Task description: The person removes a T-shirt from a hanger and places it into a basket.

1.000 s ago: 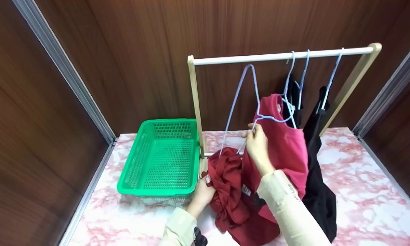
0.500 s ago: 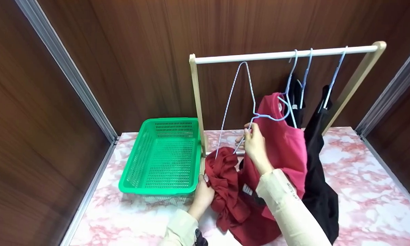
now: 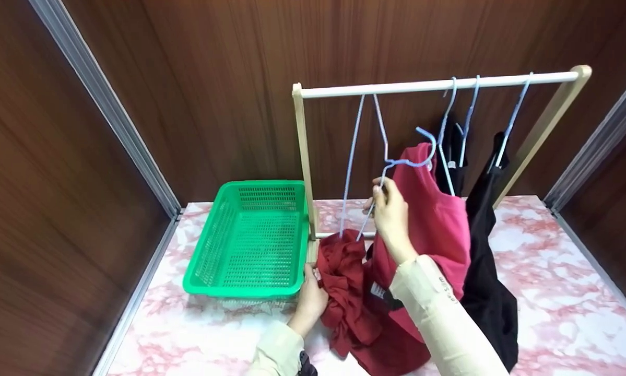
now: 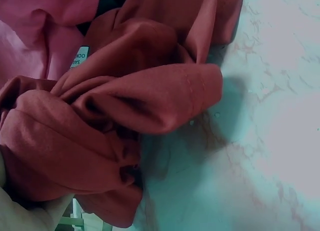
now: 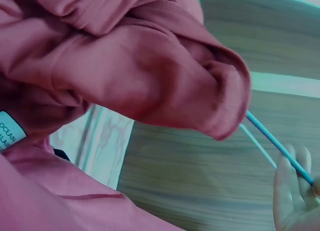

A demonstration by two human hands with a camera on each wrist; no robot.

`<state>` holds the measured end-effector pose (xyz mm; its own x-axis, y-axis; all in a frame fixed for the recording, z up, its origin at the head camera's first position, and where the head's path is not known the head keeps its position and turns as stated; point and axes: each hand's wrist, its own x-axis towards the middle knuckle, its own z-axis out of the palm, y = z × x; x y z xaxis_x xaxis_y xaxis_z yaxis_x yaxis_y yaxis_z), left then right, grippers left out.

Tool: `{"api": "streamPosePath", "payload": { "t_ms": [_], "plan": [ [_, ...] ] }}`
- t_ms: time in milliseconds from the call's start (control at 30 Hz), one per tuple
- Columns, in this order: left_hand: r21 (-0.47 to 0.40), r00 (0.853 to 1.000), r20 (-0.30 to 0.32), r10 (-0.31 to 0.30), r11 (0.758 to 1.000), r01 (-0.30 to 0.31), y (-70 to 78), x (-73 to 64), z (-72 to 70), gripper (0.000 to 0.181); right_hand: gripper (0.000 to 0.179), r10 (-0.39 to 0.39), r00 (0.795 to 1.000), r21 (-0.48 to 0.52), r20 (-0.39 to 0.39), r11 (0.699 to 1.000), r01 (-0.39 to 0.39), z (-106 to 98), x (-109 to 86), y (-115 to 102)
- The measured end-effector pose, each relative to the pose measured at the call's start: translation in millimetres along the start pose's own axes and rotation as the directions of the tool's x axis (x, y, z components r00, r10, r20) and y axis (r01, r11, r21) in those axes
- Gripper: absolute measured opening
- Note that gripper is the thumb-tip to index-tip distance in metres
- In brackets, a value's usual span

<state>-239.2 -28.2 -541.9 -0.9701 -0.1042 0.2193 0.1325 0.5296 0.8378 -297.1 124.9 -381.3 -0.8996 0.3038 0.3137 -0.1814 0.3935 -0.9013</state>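
In the head view my left hand (image 3: 311, 298) grips the gathered side of a dark red top (image 3: 344, 277), which hangs bunched in folds above the table. My right hand (image 3: 391, 214) pinches one arm of a light blue wire hanger (image 3: 385, 141). The hanger is tilted sideways, its hook (image 3: 432, 149) pointing right and its upper end overlapping the rail. Its lower end disappears into the top's opening. A sleeve end (image 4: 200, 93) shows in the left wrist view. In the right wrist view, the fingers (image 5: 287, 183) lie along the hanger wire (image 5: 272, 138) below the cloth.
A clothes rack with a white rail (image 3: 365, 90) stands behind. Pink (image 3: 438, 219) and black (image 3: 482, 261) garments hang at its right on blue hangers. Left of the rack sits a green basket (image 3: 200, 250) on the marbled table (image 3: 187, 334). Wooden walls surround it.
The hanger has turned and risen: its hook has swung upward and its upper end now overlaps the rail. My right hand moved up slightly with it; my left hand stays on the top.
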Motion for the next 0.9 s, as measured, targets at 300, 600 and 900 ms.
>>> {"api": "streamPosePath", "payload": {
  "t_ms": [300,600,900],
  "plan": [
    [-0.046,1.0,0.005,0.011,0.999,-0.011,0.1,0.4,-3.2,0.061,0.023,-0.038,0.982,0.131,-0.185,0.989,0.063,-16.6,8.0,-7.4],
    [-0.292,0.997,-0.077,0.009,0.956,-0.031,18.1,13.0,-16.5,0.053,0.026,-0.056,0.967,0.054,-0.249,0.996,0.071,-25.3,13.2,-12.1],
    [-0.485,0.977,-0.127,-0.172,0.87,0.09,36.6,27.6,-42.9,0.034,0.028,-0.062,0.976,0.036,-0.207,0.997,0.071,-20.9,13.4,-25.4]
  ]
}}
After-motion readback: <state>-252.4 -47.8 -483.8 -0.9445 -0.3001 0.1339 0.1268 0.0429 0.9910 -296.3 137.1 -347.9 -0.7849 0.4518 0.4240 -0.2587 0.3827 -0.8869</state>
